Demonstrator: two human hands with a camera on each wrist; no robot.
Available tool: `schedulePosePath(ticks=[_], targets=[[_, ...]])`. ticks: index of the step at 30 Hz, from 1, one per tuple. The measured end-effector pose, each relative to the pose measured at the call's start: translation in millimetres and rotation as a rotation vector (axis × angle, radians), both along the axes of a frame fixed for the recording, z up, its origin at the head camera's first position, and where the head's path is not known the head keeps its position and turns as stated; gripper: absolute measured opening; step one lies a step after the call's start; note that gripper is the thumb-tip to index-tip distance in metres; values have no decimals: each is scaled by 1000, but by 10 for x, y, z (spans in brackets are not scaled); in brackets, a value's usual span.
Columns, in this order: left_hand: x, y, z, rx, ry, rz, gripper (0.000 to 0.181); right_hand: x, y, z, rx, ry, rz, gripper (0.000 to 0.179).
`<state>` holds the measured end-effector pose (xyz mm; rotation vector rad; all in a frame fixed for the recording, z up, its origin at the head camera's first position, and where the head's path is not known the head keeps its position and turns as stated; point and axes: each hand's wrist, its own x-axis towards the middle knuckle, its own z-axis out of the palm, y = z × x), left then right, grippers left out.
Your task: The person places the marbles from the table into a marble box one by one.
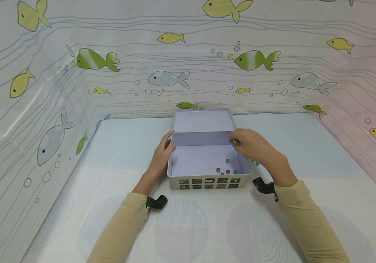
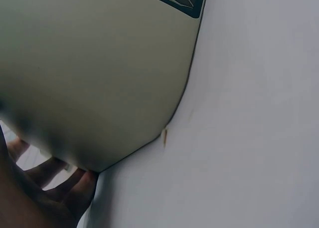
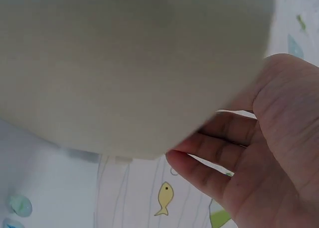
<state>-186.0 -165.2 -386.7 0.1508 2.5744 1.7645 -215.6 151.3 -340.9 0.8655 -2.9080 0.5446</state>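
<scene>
A pale tin box [image 1: 207, 157] with dark square pictures along its front stands with its hinged lid [image 1: 204, 120] up. Glass marbles [image 1: 227, 160] lie inside, mostly near the front right corner. My left hand [image 1: 157, 159] holds the box's left side, its thumb at the rim; in the left wrist view the fingers [image 2: 79, 190] touch the outer wall. Over the back right corner, my right hand [image 1: 252, 144] has curled fingers, with a small shiny thing that looks like a marble between thumb and fingers. The box wall hides those fingertips in the right wrist view.
Outside the box, by its right wall, lie a greenish marble [image 3: 21, 206] and a bluish marble [image 3: 12, 223]. A fish-patterned sheet [image 1: 207, 54] rises behind the table [image 1: 181, 237] and along both sides. Each wrist bears a black camera mount [image 1: 156, 202].
</scene>
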Motion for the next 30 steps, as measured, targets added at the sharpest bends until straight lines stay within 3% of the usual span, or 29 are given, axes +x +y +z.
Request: schedulePosePath(ticks=[14,30], targets=[[-11,-17,-17,-3,3,-3,59,37,-200,-114,43,6,88,15],[-9,-13,-16,-4,-1,1,59,74,-374,-323,66,-19,127,16]])
